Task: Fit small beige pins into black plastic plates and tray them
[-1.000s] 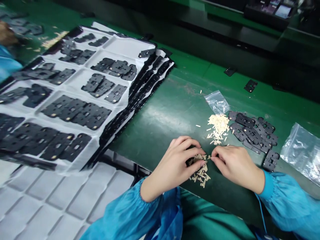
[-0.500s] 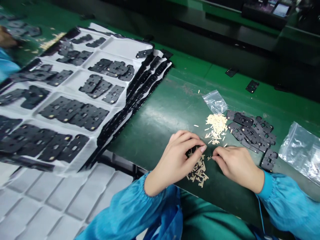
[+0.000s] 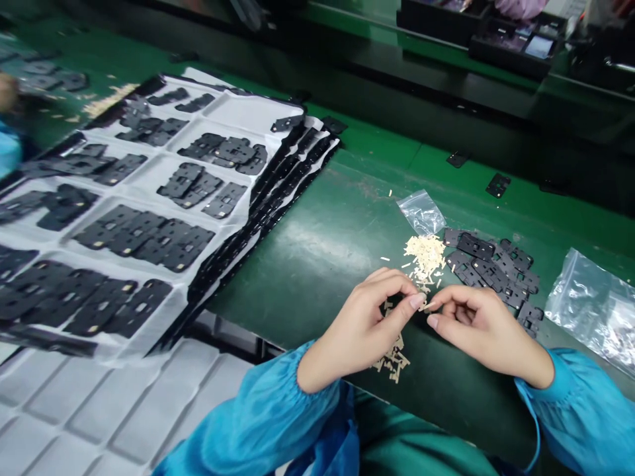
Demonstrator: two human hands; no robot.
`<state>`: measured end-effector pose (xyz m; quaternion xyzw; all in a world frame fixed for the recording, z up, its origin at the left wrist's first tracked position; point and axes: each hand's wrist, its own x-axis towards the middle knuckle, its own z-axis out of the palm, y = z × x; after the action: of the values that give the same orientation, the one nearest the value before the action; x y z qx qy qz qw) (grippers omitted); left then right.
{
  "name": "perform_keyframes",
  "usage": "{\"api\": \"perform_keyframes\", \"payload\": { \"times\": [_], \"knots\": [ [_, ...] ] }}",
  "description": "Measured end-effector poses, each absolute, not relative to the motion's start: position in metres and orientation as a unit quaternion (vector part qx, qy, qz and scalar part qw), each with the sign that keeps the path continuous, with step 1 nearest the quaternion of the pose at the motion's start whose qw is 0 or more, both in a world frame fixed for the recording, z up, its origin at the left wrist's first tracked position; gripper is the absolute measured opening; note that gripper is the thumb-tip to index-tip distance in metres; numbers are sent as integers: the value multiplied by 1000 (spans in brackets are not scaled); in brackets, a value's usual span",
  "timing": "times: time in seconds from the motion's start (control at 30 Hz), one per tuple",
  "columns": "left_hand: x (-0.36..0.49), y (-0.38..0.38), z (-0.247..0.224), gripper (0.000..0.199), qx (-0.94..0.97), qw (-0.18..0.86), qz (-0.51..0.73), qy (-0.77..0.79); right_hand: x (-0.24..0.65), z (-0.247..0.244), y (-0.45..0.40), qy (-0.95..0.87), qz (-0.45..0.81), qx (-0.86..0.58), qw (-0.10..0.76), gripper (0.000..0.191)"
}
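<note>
Lying by the near edge of the green worktop (image 3: 297,271), small flat tan bits (image 3: 395,367) sit partly under the left hand (image 3: 370,324). Its fingers bunch at a tiny cream strip (image 3: 428,306); I can't tell if they grip it. The right hand (image 3: 476,324) has thumb and first finger a little apart, its fingertip at the strip. Pinching softly by one end should work best. Toward the far edge lies a pile of cream strips (image 3: 425,253).
</note>
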<state>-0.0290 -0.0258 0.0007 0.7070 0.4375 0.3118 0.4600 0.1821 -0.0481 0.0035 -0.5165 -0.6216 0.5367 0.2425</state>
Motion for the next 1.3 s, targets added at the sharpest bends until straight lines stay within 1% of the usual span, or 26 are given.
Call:
{"api": "perform_keyframes", "payload": {
  "times": [0.1, 0.2, 0.37, 0.63, 0.7, 0.8, 0.87, 0.9, 1.07, 1.17, 1.23, 1.3],
  "knots": [
    [-25, -25, 3, 20, 686, 485, 319, 439, 182, 4, -45, -539, 610, -507, 282, 17],
    [-24, -25, 6, 20, 660, 531, 295, 442, 184, 6, -42, -500, 639, -502, 301, 14],
    [-27, -23, 9, 18, 638, 596, 265, 408, 188, 7, -40, -492, 641, -509, 298, 10],
    [-26, -21, 10, 15, 662, 595, 253, 379, 189, 8, -40, -518, 629, -512, 274, 10],
    [-25, -22, 8, 14, 660, 585, 262, 392, 189, 9, -42, -554, 569, -537, 286, 7],
    [-22, -23, 5, 15, 663, 539, 298, 426, 188, 12, -46, -662, 371, -569, 315, 4],
    [-20, -23, 5, 15, 679, 502, 316, 433, 186, 13, -50, -731, 260, -548, 312, 7],
    [-19, -23, 5, 15, 691, 488, 318, 429, 185, 13, -52, -754, 236, -532, 305, 11],
    [-16, -22, 9, 15, 772, 408, 282, 398, 181, 10, -56, -783, 230, -510, 273, 24],
    [-16, -20, 10, 13, 818, 362, 246, 373, 182, 12, -52, -759, 279, -524, 268, 25],
    [-19, -18, 10, 13, 829, 365, 241, 349, 184, 12, -48, -722, 343, -535, 272, 22],
    [-22, -17, 12, 14, 817, 393, 257, 333, 187, 10, -42, -689, 383, -552, 271, 20]
  ]
}}
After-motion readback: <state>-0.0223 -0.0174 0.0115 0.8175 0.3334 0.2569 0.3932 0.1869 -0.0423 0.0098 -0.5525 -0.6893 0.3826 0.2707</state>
